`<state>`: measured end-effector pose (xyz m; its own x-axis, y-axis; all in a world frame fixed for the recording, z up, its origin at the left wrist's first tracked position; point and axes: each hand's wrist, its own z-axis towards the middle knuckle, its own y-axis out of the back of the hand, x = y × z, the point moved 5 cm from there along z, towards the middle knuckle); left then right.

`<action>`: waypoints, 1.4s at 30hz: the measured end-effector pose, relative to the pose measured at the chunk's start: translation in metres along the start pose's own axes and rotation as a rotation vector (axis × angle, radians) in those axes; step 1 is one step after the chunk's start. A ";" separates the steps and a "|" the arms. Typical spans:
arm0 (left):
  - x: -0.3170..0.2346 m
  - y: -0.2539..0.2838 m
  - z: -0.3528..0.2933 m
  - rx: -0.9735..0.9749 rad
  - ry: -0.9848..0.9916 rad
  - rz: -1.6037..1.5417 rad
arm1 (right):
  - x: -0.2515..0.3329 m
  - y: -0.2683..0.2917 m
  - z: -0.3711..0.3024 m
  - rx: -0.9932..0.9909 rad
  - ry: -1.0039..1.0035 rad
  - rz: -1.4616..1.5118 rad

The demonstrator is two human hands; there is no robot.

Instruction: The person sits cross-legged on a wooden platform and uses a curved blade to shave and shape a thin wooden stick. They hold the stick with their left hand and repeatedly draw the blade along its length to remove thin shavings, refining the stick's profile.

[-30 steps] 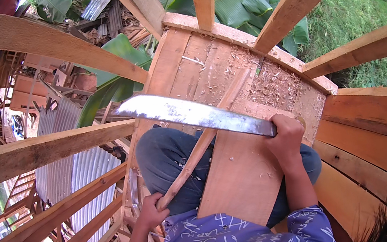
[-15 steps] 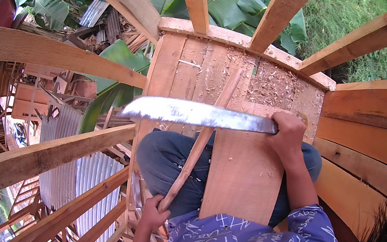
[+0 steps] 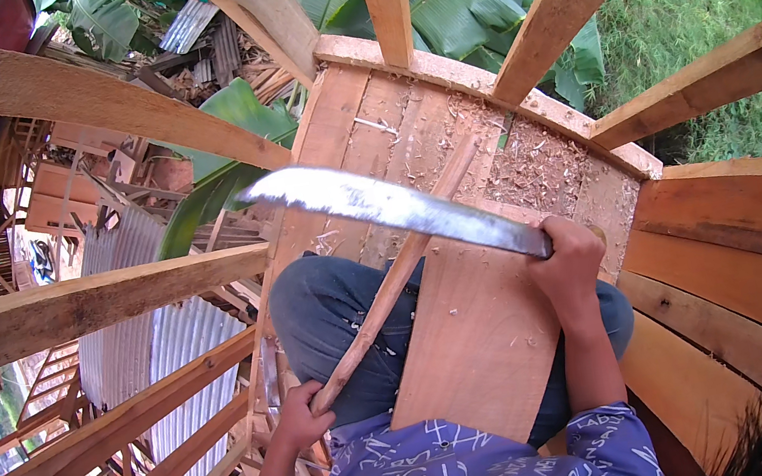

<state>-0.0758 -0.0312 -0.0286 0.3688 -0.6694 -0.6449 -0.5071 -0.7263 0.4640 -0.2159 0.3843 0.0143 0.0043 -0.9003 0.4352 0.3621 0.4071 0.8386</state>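
Note:
My left hand (image 3: pixel 305 417) is closed round the near end of a wooden stick (image 3: pixel 370 327), which slants away up and to the right. In my right hand (image 3: pixel 567 258) is a machete (image 3: pixel 388 217) with a long, shiny, curved blade pointing left. The blade crosses over the stick and hides a short stretch of it; whether they touch I cannot tell. The machete's handle is mostly covered by my fingers. A wide plank (image 3: pixel 472 343) lies under the stick's middle and reaches back to my lap, between my bent knees.
Wood shavings (image 3: pixel 539 163) are scattered on the board floor (image 3: pixel 342 115), thickest at the far right. Upright timber posts (image 3: pixel 385 8) and side beams (image 3: pixel 103 307) frame the platform. Plank walling (image 3: pixel 729 233) stands on the right. Beyond the left edge, corrugated sheets (image 3: pixel 192 367) lie lower down.
The machete's blade has tilted, its tip moving slightly up and right. My right hand has shifted only a little; my left hand and the stick look the same.

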 end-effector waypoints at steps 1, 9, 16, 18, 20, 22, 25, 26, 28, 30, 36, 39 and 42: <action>0.001 0.000 -0.001 0.006 0.005 -0.003 | 0.009 -0.004 -0.002 0.047 0.056 0.003; -0.021 0.001 0.001 -0.025 -0.031 0.049 | -0.043 0.011 0.009 -0.040 -0.154 -0.118; 0.003 0.001 0.000 0.030 0.005 -0.023 | 0.009 -0.002 -0.002 0.035 0.063 0.025; 0.007 -0.001 -0.002 0.004 -0.009 -0.027 | 0.014 -0.006 -0.005 0.075 0.145 0.053; 0.008 0.000 -0.003 -0.012 -0.008 -0.001 | 0.000 0.000 0.003 -0.004 0.064 -0.003; 0.004 -0.002 -0.002 -0.018 -0.005 0.026 | -0.032 0.008 0.005 -0.077 -0.116 -0.113; -0.006 -0.001 0.001 -0.001 0.023 0.034 | -0.060 0.015 0.007 -0.062 -0.192 -0.173; -0.004 0.000 -0.002 0.018 0.047 0.002 | -0.059 0.014 0.004 -0.050 -0.178 -0.164; -0.004 0.001 -0.001 0.041 0.057 -0.031 | -0.037 0.012 0.001 -0.028 -0.152 -0.142; -0.006 0.003 0.001 0.053 0.044 -0.035 | -0.010 0.007 -0.001 -0.031 -0.028 -0.031; -0.007 0.001 -0.001 0.029 0.012 -0.064 | -0.006 0.004 0.000 -0.077 0.141 -0.026; -0.008 -0.002 0.001 -0.034 -0.032 -0.038 | -0.065 0.014 0.003 0.002 -0.334 -0.162; -0.011 0.002 -0.001 0.041 0.038 -0.105 | -0.051 0.025 0.001 -0.123 -0.117 -0.201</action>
<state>-0.0802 -0.0257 -0.0205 0.4509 -0.5959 -0.6645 -0.4949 -0.7865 0.3695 -0.2084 0.4402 0.0132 -0.1846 -0.9342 0.3052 0.4552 0.1940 0.8690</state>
